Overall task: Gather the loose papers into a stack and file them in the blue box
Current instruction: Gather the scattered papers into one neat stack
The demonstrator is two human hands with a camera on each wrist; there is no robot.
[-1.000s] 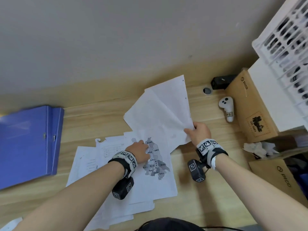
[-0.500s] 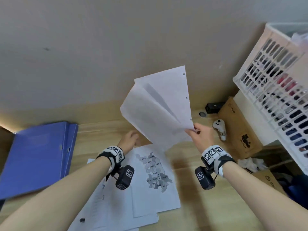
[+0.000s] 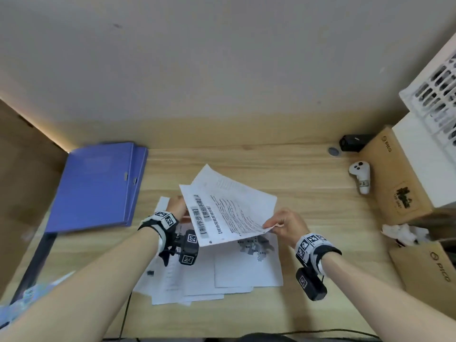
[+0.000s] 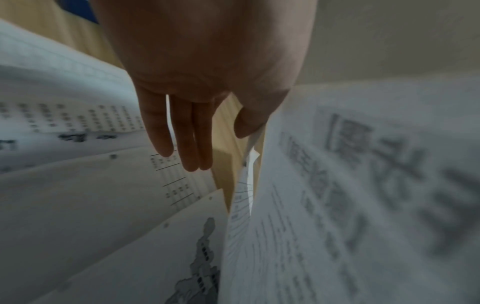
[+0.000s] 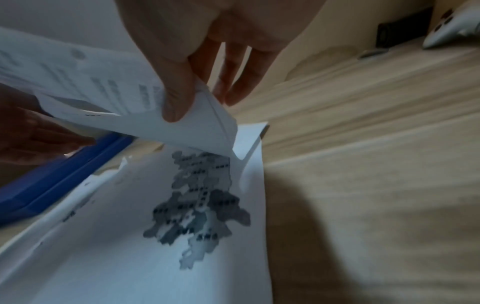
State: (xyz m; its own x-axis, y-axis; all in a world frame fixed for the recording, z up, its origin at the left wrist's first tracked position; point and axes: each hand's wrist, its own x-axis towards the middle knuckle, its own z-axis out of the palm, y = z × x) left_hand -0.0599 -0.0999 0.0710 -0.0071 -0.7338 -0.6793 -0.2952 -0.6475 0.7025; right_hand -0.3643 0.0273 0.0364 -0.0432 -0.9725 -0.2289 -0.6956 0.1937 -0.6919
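Note:
My right hand (image 3: 278, 224) pinches the near corner of two printed sheets (image 3: 229, 206), thumb on top and fingers beneath (image 5: 200, 102). The sheets hang tilted just above a loose pile of papers (image 3: 209, 280) on the wooden desk. A sheet with a grey map (image 3: 256, 248) (image 5: 197, 195) lies on top of that pile. My left hand (image 3: 176, 206) is at the held sheets' left edge, fingers straight; its thumb (image 4: 249, 123) touches that edge. The blue box (image 3: 98, 183) lies flat and closed at the left.
A white controller (image 3: 360, 176), a black device (image 3: 352, 143) and a cardboard box (image 3: 394, 178) stand at the back right under a white basket (image 3: 436, 95). Crumpled tissue (image 3: 404, 233) and another cardboard box (image 3: 424, 267) sit at the right edge. The wall runs close behind the desk.
My right hand has brought the two sheets down from upright to low over the pile, printed side now up. My left hand has moved to their left edge.

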